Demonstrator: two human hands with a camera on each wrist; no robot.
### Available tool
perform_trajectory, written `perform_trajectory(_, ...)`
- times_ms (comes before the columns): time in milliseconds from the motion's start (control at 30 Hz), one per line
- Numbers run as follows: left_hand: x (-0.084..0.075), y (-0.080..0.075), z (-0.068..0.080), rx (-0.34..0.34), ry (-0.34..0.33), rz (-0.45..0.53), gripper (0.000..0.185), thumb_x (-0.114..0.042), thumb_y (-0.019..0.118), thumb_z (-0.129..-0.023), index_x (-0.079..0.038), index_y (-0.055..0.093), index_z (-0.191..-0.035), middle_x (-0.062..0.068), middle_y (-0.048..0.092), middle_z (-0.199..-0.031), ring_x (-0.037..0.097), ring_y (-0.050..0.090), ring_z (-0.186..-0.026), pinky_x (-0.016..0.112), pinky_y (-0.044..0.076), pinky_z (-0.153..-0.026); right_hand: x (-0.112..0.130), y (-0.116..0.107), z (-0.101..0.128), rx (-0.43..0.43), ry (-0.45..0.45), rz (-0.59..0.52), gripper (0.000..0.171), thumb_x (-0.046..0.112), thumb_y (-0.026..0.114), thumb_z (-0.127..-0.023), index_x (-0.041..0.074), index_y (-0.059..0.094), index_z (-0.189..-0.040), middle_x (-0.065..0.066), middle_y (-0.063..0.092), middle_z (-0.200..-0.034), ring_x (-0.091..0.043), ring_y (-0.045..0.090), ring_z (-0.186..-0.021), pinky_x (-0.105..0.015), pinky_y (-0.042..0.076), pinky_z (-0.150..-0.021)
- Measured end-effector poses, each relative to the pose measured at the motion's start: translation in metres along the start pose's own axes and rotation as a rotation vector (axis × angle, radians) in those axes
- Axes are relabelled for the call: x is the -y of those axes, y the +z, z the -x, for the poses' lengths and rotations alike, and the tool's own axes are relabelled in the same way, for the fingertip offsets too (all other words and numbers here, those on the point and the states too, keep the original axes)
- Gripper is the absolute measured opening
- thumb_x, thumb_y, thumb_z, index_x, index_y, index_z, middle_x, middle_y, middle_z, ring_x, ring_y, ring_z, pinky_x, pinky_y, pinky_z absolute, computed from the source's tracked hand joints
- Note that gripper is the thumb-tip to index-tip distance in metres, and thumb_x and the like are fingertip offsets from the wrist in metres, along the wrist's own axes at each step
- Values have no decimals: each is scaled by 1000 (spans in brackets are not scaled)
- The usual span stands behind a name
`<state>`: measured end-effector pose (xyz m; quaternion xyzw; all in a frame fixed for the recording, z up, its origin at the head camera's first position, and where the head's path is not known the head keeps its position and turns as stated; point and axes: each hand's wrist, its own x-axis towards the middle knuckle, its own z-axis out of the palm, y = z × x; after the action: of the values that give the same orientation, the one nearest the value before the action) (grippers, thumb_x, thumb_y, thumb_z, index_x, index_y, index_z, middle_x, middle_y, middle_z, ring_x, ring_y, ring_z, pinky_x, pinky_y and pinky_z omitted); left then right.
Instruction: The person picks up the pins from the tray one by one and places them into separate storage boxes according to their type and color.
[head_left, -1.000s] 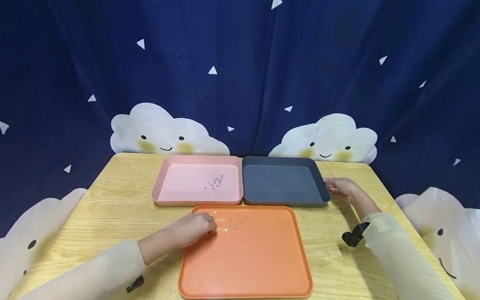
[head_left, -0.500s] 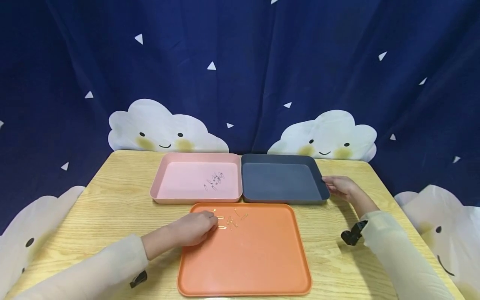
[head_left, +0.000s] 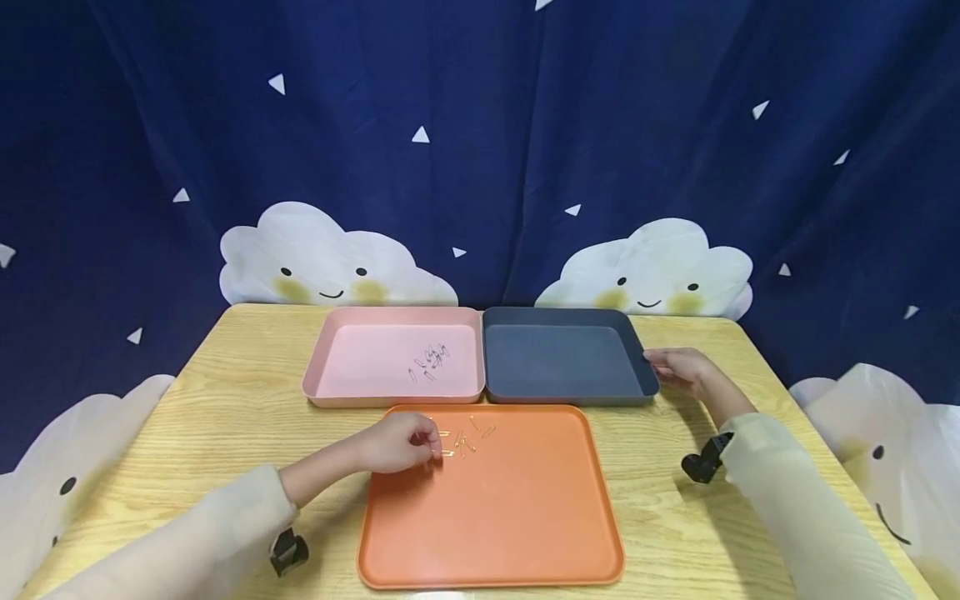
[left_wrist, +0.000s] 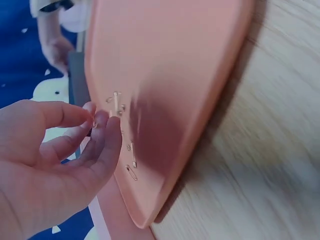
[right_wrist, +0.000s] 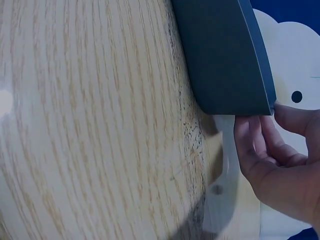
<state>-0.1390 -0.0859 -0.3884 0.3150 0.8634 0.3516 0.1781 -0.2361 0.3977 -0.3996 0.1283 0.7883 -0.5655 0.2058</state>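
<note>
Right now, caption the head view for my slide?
Left hand picks at gold pins on orange tray; right hand touches grey tray.

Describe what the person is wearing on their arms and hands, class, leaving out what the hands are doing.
Both hands, the left hand and the right hand, are bare: no gloves, and no rings show. Each arm is covered to the wrist by a loose, pale cream sleeve. Under each wrist sits a small black device, the other one on the right arm.
</note>
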Motion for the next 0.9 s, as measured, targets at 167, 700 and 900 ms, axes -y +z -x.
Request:
perform_trajectory(167,-1,-4,-5,68,-138,287,12,-1,60,-86,9,66,-89,21,69,-76,9,59,-62,26,57,-61,-1,1,-4,21,-11,-63,55,17,49,-99,-11,32,-143,21,63,-77,7,61,-75,-11,53,-73)
perform_trajectory(700,-20,-19,-38,3,-344,524,15,5,58,-85,15,62,-96,8,65,-74,13,67,-63,31,62,-70,-18,-25,-19,233,-29,-326,6,14,69,-88,19,72,-91,10,73,-88,-1,67,-84,-18,57,-79)
perform_trajectory(900,-39,-20,-60,-14,-374,529,14,5,60,-86,13,63,-97,7,62,-75,15,69,-66,27,62,-68,-20,-26,-18,266,-34,-310,6,15,72,-86,21,72,-87,9,73,-87,-2,67,-84,-17,57,-78)
